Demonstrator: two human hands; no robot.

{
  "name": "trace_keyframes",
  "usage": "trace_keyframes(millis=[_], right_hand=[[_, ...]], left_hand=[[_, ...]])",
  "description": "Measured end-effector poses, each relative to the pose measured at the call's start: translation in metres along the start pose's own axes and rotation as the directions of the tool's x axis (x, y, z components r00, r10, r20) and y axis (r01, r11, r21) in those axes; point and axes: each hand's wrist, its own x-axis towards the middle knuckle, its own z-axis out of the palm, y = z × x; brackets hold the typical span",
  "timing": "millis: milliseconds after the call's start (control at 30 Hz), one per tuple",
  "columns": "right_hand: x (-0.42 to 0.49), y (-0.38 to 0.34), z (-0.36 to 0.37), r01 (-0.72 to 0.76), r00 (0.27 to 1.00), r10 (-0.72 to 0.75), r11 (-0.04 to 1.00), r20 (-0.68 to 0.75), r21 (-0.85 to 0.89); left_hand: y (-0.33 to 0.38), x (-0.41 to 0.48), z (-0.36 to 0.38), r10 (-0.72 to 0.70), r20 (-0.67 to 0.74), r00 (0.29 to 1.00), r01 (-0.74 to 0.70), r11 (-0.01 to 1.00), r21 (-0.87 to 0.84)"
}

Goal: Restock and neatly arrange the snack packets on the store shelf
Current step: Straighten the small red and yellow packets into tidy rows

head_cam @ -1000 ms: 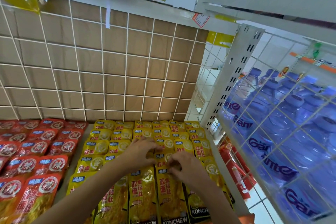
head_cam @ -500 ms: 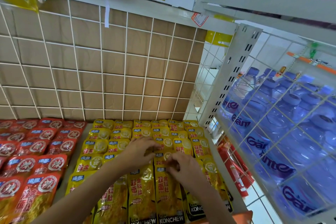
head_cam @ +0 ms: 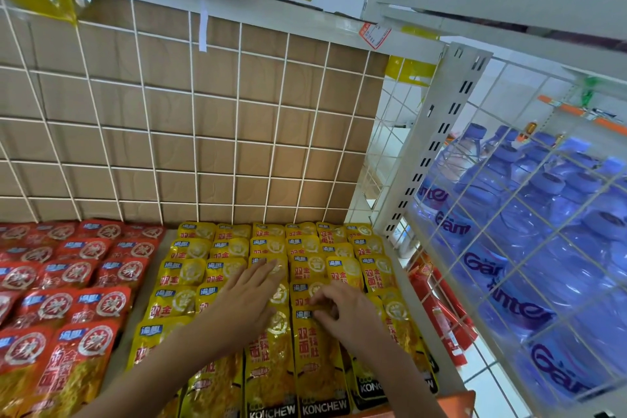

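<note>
Yellow snack packets lie in overlapping rows on the white shelf, several columns wide. My left hand lies flat on the middle columns, fingers straight and pressing the packets down. My right hand sits just right of it, fingers curled, pinching the top edge of a yellow packet in the front row. Red snack packets fill the shelf's left half in the same overlapping rows.
A white wire grid backed with brown cardboard closes the back. A slotted white upright and a wire side panel stand on the right, with blue water bottles behind. An orange price rail marks the front edge.
My left hand has slid a little farther back over the yellow rows. My right hand stays at the same packet's top edge.
</note>
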Motion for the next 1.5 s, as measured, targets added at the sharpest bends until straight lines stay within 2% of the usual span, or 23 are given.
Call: trace_keyframes(millis=[100,200,300,533,600,667,767,800,867,967,1167,1500], right_hand=[[0.0,0.001,0.002,-0.013,1.0,0.013,1.0,0.004,0.01],[0.0,0.002,0.004,-0.032,0.999,0.032,0.999,0.011,0.015],[-0.001,0.003,0.005,-0.05,0.999,0.05,0.999,0.016,0.013],[-0.004,-0.001,0.003,-0.057,0.998,0.057,0.998,0.006,0.006],[-0.004,-0.001,0.003,-0.06,0.998,0.059,0.998,-0.014,-0.009],[-0.006,-0.001,0.004,-0.065,0.998,0.063,0.997,-0.03,-0.038],[-0.007,-0.004,0.005,-0.059,0.996,0.054,0.996,-0.073,-0.072],[-0.006,-0.005,0.006,-0.056,0.996,0.051,0.996,-0.069,-0.073],[-0.004,-0.006,0.009,-0.067,0.998,0.066,0.991,-0.009,-0.119],[0.001,-0.006,0.013,-0.086,0.995,0.097,0.97,0.037,-0.229],[0.011,-0.004,0.014,-0.144,0.985,0.163,0.96,0.059,-0.242],[0.024,0.0,0.01,-0.122,0.977,0.167,0.95,0.136,-0.287]], left_hand=[[0.002,-0.009,0.003,0.059,0.0,0.998,-0.059,0.998,-0.039],[0.0,-0.019,0.004,0.091,0.008,0.996,-0.091,0.996,-0.003],[-0.005,-0.024,0.014,0.021,0.094,0.995,-0.034,0.99,0.137],[0.001,-0.026,0.021,-0.024,0.142,0.99,0.0,0.987,0.163],[0.0,-0.026,0.021,-0.035,0.136,0.99,0.018,0.992,0.127],[0.0,-0.027,0.017,-0.026,0.067,0.997,0.02,0.995,0.093],[0.004,-0.02,0.016,0.073,-0.032,0.997,-0.075,0.995,-0.072],[0.006,-0.018,0.017,0.071,-0.023,0.997,-0.073,0.992,-0.101],[0.014,-0.008,0.012,0.049,-0.031,0.998,-0.051,0.995,-0.089],[0.022,0.007,0.005,-0.055,-0.013,0.998,0.053,0.995,-0.079],[0.017,0.036,-0.003,-0.151,0.002,0.989,0.15,0.983,-0.107],[0.006,0.067,-0.009,-0.104,-0.039,0.994,0.1,0.991,-0.086]])
